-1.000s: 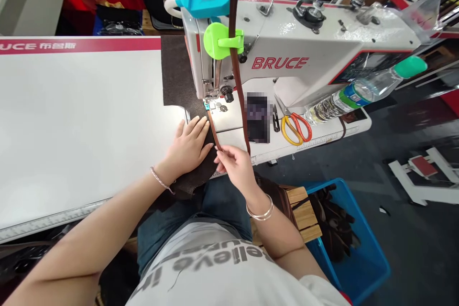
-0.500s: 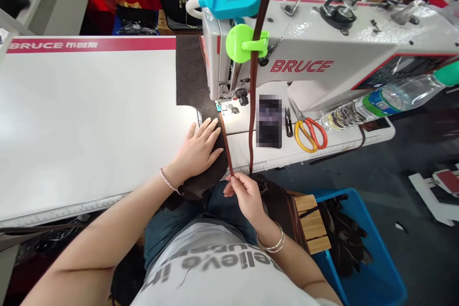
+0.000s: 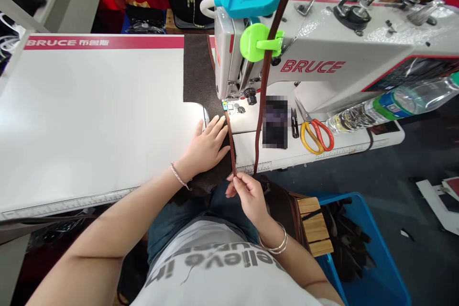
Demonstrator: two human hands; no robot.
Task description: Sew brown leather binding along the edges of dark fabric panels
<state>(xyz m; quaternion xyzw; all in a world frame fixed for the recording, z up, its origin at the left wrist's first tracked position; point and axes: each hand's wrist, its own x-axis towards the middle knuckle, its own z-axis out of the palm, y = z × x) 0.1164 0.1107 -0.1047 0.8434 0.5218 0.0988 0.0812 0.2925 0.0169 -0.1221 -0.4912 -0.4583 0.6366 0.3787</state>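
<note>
My left hand point(image 3: 207, 149) lies flat with fingers spread on a dark brown fabric piece point(image 3: 199, 69), close to the needle area of the white sewing machine point(image 3: 308, 64). Between the thumb and fingers of my right hand point(image 3: 247, 196), at the table's front edge, is a narrow reddish-brown strip point(image 3: 231, 141). The strip runs up along the fabric's right edge to a small blue guide point(image 3: 225, 105) at the presser foot. The fabric passes to the left of the machine head, and its lower part hangs over the front edge.
Right of the needle area lie a dark pixelated object point(image 3: 275, 122), black snips point(image 3: 294, 123), scissors point(image 3: 317, 136) and a plastic bottle point(image 3: 390, 104). Another brown strip point(image 3: 263, 91) hangs before the machine. A blue bin point(image 3: 387, 267) with dark pieces stands below, beside a wooden stool point(image 3: 315, 227).
The whole view has shifted, so the machine and table appear slightly further right. Both hands keep nearly the same pose, and the fabric's far edge sits about where it was.
</note>
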